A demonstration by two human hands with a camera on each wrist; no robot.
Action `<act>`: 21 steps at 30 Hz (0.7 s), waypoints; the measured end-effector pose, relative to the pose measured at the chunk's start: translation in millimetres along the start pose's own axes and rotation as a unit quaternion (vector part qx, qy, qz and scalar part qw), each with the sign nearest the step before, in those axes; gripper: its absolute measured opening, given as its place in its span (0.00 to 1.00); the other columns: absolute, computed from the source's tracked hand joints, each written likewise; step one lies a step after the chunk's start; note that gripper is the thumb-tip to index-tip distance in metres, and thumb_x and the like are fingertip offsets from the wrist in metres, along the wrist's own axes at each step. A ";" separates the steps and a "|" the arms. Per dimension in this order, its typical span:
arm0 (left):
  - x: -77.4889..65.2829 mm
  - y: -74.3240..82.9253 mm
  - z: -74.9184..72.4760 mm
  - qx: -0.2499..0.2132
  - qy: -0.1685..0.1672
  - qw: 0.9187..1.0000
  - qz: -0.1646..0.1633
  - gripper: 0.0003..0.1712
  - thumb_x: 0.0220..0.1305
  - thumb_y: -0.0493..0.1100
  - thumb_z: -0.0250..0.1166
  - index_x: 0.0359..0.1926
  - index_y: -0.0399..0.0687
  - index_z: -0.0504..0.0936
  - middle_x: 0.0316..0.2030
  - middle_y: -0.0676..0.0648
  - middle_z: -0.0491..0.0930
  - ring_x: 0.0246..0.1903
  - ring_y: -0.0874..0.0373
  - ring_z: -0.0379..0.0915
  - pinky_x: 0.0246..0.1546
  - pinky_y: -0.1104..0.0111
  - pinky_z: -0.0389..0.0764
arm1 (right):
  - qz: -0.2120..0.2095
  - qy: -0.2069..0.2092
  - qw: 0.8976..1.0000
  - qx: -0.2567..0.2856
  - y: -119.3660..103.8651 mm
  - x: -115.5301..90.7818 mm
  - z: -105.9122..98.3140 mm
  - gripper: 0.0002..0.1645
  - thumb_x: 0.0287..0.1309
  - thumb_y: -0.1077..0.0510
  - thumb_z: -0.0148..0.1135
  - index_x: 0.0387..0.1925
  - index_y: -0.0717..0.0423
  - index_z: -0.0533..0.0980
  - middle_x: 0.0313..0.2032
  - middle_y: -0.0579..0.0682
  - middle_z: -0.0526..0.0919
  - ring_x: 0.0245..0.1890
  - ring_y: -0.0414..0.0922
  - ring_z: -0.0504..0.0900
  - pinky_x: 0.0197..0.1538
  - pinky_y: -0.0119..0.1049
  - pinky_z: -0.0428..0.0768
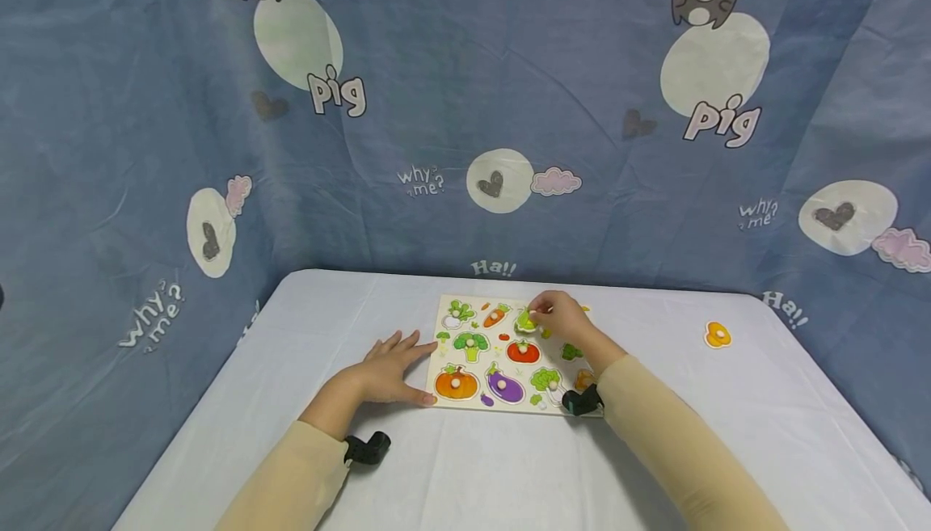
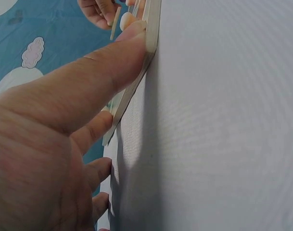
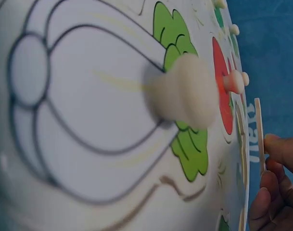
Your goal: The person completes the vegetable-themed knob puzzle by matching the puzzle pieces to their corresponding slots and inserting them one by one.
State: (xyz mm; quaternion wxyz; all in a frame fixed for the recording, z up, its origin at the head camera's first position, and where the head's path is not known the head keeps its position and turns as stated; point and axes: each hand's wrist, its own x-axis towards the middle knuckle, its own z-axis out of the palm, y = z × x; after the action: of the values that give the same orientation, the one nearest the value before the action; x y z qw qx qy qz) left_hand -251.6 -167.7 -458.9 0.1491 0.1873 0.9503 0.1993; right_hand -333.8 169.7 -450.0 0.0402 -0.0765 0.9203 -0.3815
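Observation:
A wooden vegetable puzzle board (image 1: 476, 357) lies on the white table, with several knobbed pieces in it: a pumpkin (image 1: 456, 384), an eggplant (image 1: 505, 385), a tomato (image 1: 523, 351) and a bok choy (image 3: 98, 91) among them. My right hand (image 1: 563, 317) pinches a green vegetable puzzle piece (image 1: 524, 322) over the board's far side. The right wrist view shows this piece edge-on, tilted and raised off the board. My left hand (image 1: 389, 369) rests at the board's left edge with fingers spread, its thumb (image 2: 112, 62) touching the near corner.
A loose yellow-orange puzzle piece (image 1: 717, 335) lies on the white tabletop (image 1: 655, 385) to the right of the board. Behind the table hangs a blue patterned cloth (image 1: 436, 70). The right forearm passes over the board's right side and hides part of it.

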 end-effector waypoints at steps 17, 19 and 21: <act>-2.3 2.3 -1.9 -0.007 -0.002 1.000 0.002 0.58 0.48 0.67 0.75 0.76 0.55 0.62 0.78 0.38 0.48 0.77 0.35 0.34 0.74 0.41 0.37 | 0.043 0.002 0.999 -0.021 -1.0 5.9 6.4 0.06 0.66 0.57 0.66 0.40 0.56 0.81 0.36 0.51 0.80 0.34 0.47 0.75 0.34 0.36 0.75; -2.2 2.5 -2.0 -0.008 -0.001 1.000 0.002 0.58 0.48 0.67 0.75 0.76 0.55 0.62 0.78 0.38 0.48 0.76 0.35 0.34 0.74 0.41 0.37 | 0.042 0.002 0.999 -0.024 -0.9 5.8 7.1 0.06 0.66 0.57 0.66 0.40 0.56 0.81 0.35 0.51 0.79 0.34 0.47 0.75 0.34 0.36 0.75; -2.2 2.6 -1.9 -0.007 -0.001 1.000 0.002 0.58 0.48 0.67 0.75 0.76 0.55 0.62 0.78 0.38 0.48 0.76 0.35 0.34 0.74 0.41 0.37 | 0.044 0.003 0.999 -0.027 -0.8 6.2 7.9 0.06 0.66 0.57 0.66 0.40 0.56 0.81 0.35 0.51 0.79 0.34 0.46 0.75 0.34 0.36 0.75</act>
State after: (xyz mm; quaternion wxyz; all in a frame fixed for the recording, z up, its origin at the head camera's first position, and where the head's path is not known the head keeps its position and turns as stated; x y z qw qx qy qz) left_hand -249.6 -167.0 -455.7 0.1514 0.1889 0.9481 0.2061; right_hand -338.7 162.6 -455.1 0.0526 -0.0356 0.9329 -0.3545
